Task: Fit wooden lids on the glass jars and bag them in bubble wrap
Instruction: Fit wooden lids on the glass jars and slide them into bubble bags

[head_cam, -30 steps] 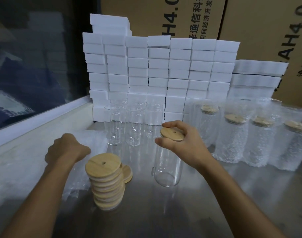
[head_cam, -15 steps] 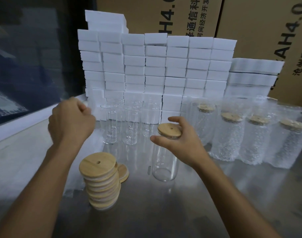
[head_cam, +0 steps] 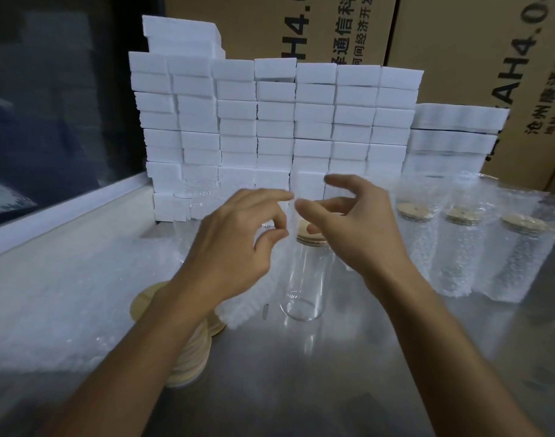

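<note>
Jar [head_cam: 304,279]: upright on steel table [head_cam: 301,389], wooden lid [head_cam: 311,236] seated | your left hand [head_cam: 235,247] pinches bubble-wrap bag [head_cam: 248,307] beside jar; right hand [head_cam: 355,228] above lid, fingers loosely curled, holding nothing | cartons [head_cam: 478,58] behind: "4.0", Chinese print, partly cut off.

The jar [head_cam: 304,279] in front of me is clear glass, topped by a pale tan wooden lid [head_cam: 311,234]. My stack of lids [head_cam: 188,357] is the same light wood. The bubble wrap [head_cam: 65,294] is translucent white and dimpled. Plain white boxes [head_cam: 276,121] stand before brown cartons [head_cam: 459,42] printed with black letters. The surface [head_cam: 301,389] is dull grey metal.
</note>
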Available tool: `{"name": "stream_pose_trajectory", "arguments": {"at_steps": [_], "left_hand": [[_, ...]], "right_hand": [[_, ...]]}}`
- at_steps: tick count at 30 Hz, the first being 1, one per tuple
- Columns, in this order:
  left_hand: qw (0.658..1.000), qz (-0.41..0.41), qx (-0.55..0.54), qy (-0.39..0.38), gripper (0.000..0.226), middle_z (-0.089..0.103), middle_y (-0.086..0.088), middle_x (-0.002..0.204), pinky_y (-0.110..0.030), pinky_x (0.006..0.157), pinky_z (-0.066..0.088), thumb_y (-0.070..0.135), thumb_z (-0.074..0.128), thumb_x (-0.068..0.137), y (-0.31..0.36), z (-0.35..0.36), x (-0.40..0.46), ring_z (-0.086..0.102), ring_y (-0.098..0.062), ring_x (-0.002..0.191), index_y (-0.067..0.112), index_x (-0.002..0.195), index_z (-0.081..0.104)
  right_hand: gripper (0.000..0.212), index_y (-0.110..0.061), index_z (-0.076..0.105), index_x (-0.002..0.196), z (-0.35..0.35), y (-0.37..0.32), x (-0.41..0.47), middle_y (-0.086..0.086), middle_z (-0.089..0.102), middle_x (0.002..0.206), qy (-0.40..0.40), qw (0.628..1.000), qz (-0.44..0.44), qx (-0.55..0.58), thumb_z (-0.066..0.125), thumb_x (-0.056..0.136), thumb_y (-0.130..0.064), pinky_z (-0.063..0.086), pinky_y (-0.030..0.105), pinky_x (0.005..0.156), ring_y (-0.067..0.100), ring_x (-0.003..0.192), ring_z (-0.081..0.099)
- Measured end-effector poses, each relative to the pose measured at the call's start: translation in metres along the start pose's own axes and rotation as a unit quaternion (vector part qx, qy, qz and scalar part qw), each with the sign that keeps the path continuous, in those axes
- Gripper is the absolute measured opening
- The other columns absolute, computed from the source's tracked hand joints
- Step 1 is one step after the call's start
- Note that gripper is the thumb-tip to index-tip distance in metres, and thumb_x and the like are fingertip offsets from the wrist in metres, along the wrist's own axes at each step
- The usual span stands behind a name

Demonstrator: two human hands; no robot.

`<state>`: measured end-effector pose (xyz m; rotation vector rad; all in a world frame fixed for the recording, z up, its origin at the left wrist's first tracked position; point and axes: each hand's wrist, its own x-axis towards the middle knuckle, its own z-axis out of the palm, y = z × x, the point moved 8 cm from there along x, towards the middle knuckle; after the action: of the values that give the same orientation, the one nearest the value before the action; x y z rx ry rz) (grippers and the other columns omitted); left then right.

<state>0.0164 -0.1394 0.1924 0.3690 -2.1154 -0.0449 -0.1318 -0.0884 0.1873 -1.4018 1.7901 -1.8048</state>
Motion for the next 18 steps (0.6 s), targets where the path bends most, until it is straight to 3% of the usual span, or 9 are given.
{"name": "stream_pose_trajectory", "arguments": {"at_steps": [2, 4, 7, 11, 15, 18], "left_hand": [[1.000, 0.002, -0.011, -0.023, 0.012, 0.062, 0.011, 0.129, -0.042, 0.090, 0.052, 0.007, 0.072, 0.084, 0.001, 0.007, -0.002, 0.057, -0.014, 0.120, 0.014, 0.082, 0.064], [0.999, 0.006, -0.022, -0.029, 0.013, 0.060, 0.015, 0.128, -0.042, 0.090, 0.052, 0.005, 0.071, 0.085, 0.001, 0.009, -0.002, 0.058, -0.013, 0.120, 0.014, 0.083, 0.062], [0.997, 0.013, -0.058, -0.049, 0.011, 0.064, 0.018, 0.109, -0.039, 0.082, 0.055, 0.004, 0.071, 0.085, 0.003, 0.014, -0.003, 0.066, -0.015, 0.100, 0.012, 0.087, 0.064], [0.984, -0.040, -0.159, -0.066, 0.010, 0.071, 0.010, 0.093, -0.031, 0.089, 0.055, 0.004, 0.073, 0.083, 0.003, 0.023, -0.006, 0.067, -0.007, 0.094, 0.011, 0.084, 0.067], [0.941, -0.108, -0.319, -0.019, 0.013, 0.064, 0.001, 0.121, -0.029, 0.088, 0.056, 0.008, 0.076, 0.079, -0.001, 0.017, -0.004, 0.067, -0.012, 0.108, 0.011, 0.088, 0.067], [0.918, -0.195, -0.338, 0.076, 0.018, 0.065, 0.003, 0.112, -0.032, 0.075, 0.059, 0.019, 0.074, 0.077, -0.015, 0.005, -0.004, 0.072, -0.016, 0.084, 0.014, 0.092, 0.066]], "right_hand": [[0.057, -0.023, 0.053, 0.134, 0.002, 0.008, 0.002, -0.006, 0.075, 0.085, -0.005, 1.000, 0.021, -0.017, 0.079, 0.085, -0.036, 0.050, 0.014, 0.055, 0.006, 0.067, 0.074], [0.062, -0.029, 0.050, 0.132, 0.007, 0.013, 0.001, -0.008, 0.076, 0.081, -0.040, 0.997, 0.048, -0.034, 0.076, 0.082, -0.054, 0.054, 0.022, 0.064, 0.007, 0.074, 0.075], [0.064, -0.028, 0.054, 0.127, 0.018, 0.013, -0.001, -0.016, 0.075, 0.076, -0.081, 0.994, 0.066, 0.030, 0.073, 0.078, -0.065, 0.052, 0.016, 0.052, 0.004, 0.069, 0.074], [0.043, -0.022, 0.062, 0.118, 0.017, 0.018, 0.002, -0.005, 0.072, 0.065, -0.072, 0.992, 0.069, 0.071, 0.081, 0.083, -0.038, 0.052, 0.016, 0.055, 0.005, 0.060, 0.070], [0.032, -0.019, 0.064, 0.110, 0.012, 0.019, 0.004, -0.003, 0.073, 0.067, -0.067, 0.989, 0.062, 0.120, 0.082, 0.084, -0.017, 0.057, 0.021, 0.061, 0.014, 0.067, 0.072], [0.024, -0.018, 0.067, 0.100, 0.009, 0.016, 0.004, -0.003, 0.070, 0.072, -0.028, 0.993, 0.036, 0.107, 0.077, 0.085, -0.002, 0.058, 0.025, 0.059, 0.016, 0.060, 0.069]]}}
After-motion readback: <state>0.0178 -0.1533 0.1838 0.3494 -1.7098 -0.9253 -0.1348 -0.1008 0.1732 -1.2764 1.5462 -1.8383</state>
